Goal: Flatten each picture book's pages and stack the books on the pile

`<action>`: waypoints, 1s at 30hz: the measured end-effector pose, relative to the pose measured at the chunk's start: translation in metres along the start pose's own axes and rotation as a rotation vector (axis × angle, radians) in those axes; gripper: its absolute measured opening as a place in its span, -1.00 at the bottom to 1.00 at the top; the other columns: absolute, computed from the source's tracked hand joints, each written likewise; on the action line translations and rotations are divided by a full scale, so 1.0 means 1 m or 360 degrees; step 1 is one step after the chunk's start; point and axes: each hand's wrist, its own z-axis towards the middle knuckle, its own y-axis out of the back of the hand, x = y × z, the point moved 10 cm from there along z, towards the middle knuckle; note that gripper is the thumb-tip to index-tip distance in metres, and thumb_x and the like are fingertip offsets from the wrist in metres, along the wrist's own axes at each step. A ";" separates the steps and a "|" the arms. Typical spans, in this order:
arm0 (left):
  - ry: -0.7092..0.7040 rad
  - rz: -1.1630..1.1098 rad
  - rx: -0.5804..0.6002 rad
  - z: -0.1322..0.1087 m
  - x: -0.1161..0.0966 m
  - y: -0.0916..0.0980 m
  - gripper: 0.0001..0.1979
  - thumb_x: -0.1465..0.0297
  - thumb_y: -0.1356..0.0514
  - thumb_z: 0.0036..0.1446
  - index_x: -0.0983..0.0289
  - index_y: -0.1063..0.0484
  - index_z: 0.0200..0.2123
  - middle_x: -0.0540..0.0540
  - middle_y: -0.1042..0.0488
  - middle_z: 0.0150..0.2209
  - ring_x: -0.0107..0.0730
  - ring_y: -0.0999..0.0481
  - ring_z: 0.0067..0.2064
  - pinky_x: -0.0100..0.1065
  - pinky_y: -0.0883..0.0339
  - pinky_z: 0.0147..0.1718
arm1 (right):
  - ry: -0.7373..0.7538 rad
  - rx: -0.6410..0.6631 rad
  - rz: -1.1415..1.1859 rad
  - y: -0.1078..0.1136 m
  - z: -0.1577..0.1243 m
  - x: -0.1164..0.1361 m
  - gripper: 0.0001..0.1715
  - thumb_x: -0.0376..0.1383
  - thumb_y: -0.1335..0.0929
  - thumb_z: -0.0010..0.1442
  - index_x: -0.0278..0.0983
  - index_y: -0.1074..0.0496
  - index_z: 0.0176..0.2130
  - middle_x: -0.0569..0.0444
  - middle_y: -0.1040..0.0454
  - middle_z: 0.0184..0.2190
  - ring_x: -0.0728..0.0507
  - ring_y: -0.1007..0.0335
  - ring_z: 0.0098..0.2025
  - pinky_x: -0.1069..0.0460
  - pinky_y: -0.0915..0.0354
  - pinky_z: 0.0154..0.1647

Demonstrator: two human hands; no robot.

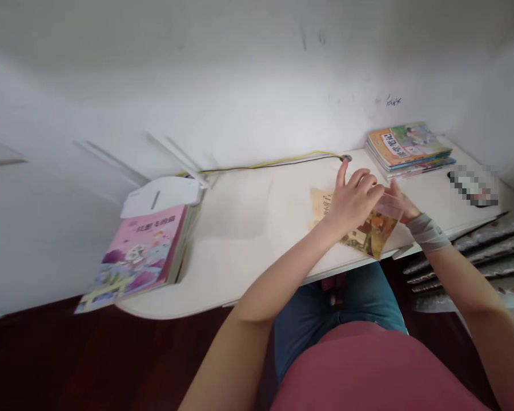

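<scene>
A clear plastic film point(388, 206) is pinched in the right hand point(403, 206); the left hand point(353, 201) spreads its fingers open above a picture book point(370, 237) on the tabletop point(248, 228).

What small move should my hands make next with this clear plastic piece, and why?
Probably lower the clear plastic piece onto the illustrated booklet: your left hand and right hand seem to hold it just above the pages, and the booklet lies flat on the white desk.

a long white round-cornered desk point(235, 217) is standing against a scuffed white painted wall point(240, 85), with a dark reddish-brown wooden floor point(89, 354) showing below the desk.
</scene>
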 end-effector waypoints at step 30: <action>0.1253 -0.0431 0.0474 -0.130 0.129 -0.104 -0.40 0.29 0.06 0.24 0.41 0.02 0.30 0.42 -0.04 0.31 -0.01 -0.02 0.34 0.06 -0.07 0.21 | -0.0015 -0.0478 -0.0816 -0.022 -0.010 -0.025 -0.27 -0.18 -0.04 0.29 -0.41 0.22 0.35 -0.33 -0.20 0.16 -0.34 -0.27 0.12 -0.26 -0.24 0.10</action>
